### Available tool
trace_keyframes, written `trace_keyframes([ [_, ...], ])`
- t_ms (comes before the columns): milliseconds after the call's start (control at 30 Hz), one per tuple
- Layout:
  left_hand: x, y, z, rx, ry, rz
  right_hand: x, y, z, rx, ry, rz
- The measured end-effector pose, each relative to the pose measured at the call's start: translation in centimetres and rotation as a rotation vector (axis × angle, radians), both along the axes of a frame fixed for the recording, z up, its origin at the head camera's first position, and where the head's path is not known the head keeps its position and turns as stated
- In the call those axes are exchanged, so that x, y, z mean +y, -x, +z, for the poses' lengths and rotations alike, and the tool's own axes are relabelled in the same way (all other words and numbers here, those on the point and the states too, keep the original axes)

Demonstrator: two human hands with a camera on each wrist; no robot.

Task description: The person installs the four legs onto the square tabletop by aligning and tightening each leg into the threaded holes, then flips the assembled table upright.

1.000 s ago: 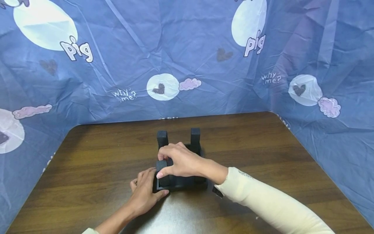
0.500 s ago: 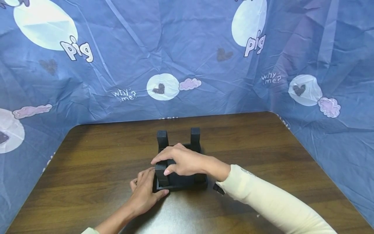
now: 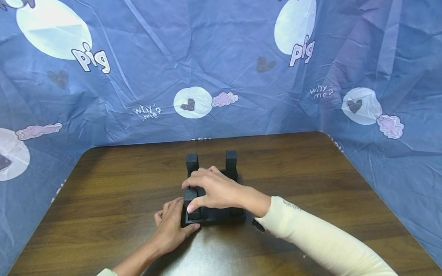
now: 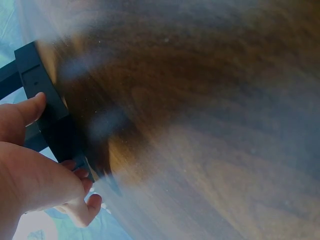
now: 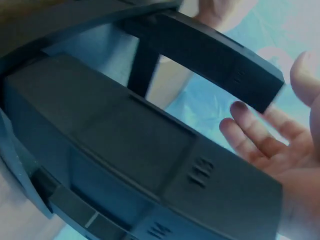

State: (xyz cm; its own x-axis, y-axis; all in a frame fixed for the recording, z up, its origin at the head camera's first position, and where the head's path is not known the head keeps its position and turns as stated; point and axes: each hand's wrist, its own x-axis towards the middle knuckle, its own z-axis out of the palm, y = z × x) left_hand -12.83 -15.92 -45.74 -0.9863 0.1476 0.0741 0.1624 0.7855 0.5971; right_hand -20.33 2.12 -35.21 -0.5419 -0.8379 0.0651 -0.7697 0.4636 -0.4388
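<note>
A black rectangular base point(image 3: 221, 220) lies on the table with square black posts standing up from its corners, like a small upturned stool. My left hand point(image 3: 170, 230) grips its near left corner, thumb along the front side and fingers at the left side. In the left wrist view the thumb presses the base's flat side point(image 4: 52, 102). My right hand point(image 3: 215, 189) reaches over the base and curls thumb and fingers around the top of the near left post point(image 3: 190, 194). In the right wrist view that post point(image 5: 215, 55) ends between thumb and fingers; a nearer post point(image 5: 150, 145) bears raised digits.
Two far posts, the left one point(image 3: 192, 161) and the right one point(image 3: 231, 159), rise behind my right hand. The brown wooden table point(image 3: 121, 184) reaches back to a blue printed cloth point(image 3: 145, 69). My right forearm crosses above the table's right side.
Half a second ago my right thumb and fingers spread apart around the near left post; now they have come back around it. My left hand and the base have stayed still.
</note>
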Motion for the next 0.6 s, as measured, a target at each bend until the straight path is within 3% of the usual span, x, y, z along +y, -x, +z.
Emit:
trace_keyframes([
  [200, 0.1, 0.08, -0.03, 0.031, 0.0, 0.005, 0.39, 0.15, 0.61, -0.047, 0.031, 0.075],
  [600, 0.19, -0.08, 0.11, -0.001, 0.005, 0.001, 0.16, -0.18, 0.24, -0.024, 0.051, 0.028],
])
